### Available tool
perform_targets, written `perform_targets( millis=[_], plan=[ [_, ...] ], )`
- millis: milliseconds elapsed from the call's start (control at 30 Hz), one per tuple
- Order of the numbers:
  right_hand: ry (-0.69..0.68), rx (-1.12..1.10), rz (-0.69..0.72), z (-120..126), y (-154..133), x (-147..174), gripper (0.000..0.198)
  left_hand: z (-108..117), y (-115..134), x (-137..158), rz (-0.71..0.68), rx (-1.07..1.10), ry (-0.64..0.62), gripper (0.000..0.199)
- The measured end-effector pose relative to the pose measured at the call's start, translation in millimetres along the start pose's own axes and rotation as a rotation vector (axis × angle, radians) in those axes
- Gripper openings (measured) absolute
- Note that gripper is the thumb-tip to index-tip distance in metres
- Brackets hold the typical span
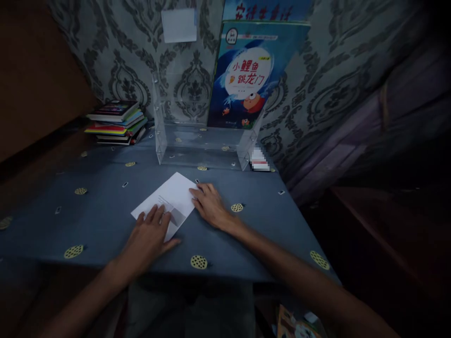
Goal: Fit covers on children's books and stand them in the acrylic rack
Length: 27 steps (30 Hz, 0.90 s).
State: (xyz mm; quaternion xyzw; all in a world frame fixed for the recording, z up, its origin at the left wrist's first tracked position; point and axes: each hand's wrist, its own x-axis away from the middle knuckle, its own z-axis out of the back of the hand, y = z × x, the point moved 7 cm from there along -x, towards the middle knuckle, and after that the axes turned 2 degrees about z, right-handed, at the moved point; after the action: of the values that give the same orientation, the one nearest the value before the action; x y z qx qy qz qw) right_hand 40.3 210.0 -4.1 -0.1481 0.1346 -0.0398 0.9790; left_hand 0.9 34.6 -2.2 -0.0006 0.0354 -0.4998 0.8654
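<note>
A white sheet of paper [178, 190] lies at a slant on the tablecloth, with a few lines of small print near its middle. Across its lower part rests my left hand [150, 234], fingers spread flat on the paper and thumb out over the cloth beyond the edge. My right hand [209, 204] touches the paper's right edge with its fingertips, fingers stretched out and slightly bent. The paper beneath my left fingers is hidden.
A clear acrylic stand [197, 155] stands behind the paper, with a blue picture book [229, 105] upright at its back. To the left is a stack of books [116, 123]. The dark blue tablecloth [105, 220] has pineapple prints. Patterned wallpaper [130, 70] rises behind.
</note>
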Motion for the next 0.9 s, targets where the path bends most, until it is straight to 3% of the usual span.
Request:
perform_targets(
  millis=[133,233,400,567,767,900],
  plan=[
    [0.073,-0.128,0.029,7,4,19,0.034,24,16,-20,0.037,-0.033,-0.199,0.041],
    [0.146,-0.373,0.006,10,19,24,0.034,35,20,-29,0.041,-0.06,-0.324,0.033],
    [0.325,-0.888,-0.224,3,63,20,0.027,36,23,-31,0.044,-0.091,-0.441,0.031],
    [0.389,-1.182,-0.323,-7,80,18,0.023,33,11,-28,0.047,0.01,-0.372,0.041],
    [0.308,-1.117,-0.287,-1,70,21,0.026,45,-17,-29,0.085,0.314,-0.185,0.045],
    [0.249,-1.068,-0.242,6,60,24,0.029,51,-24,-31,0.125,0.457,-0.173,0.045]
  ],
)
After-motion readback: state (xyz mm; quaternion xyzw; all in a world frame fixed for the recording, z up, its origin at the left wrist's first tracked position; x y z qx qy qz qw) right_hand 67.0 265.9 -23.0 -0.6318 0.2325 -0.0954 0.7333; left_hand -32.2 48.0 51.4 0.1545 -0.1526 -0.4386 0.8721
